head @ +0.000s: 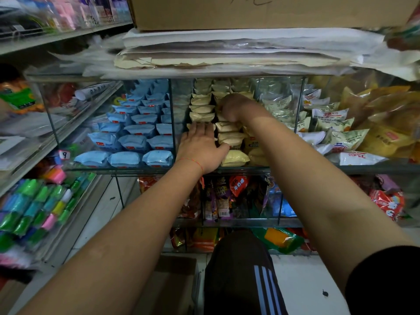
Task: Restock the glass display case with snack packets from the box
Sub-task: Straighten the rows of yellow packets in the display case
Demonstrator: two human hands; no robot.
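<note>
Glass display case (172,123), middle bay packed with beige packets (202,109) in rows running front to back. Left hand (202,148) flat, fingers spread, pressing the near rows. Right hand (234,108) deeper in — fingers curled out of sight, grip unclear. Box (168,285) below, contents hidden.

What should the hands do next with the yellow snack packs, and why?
Probably the right hand should push the pack it seems to be gripping down into the middle row of beige packets, while the left hand presses flat on the left row to keep it steady. The right hand sits deep in that compartment of the glass display case, fingers curled, so the pack looks only partly seated.
</note>
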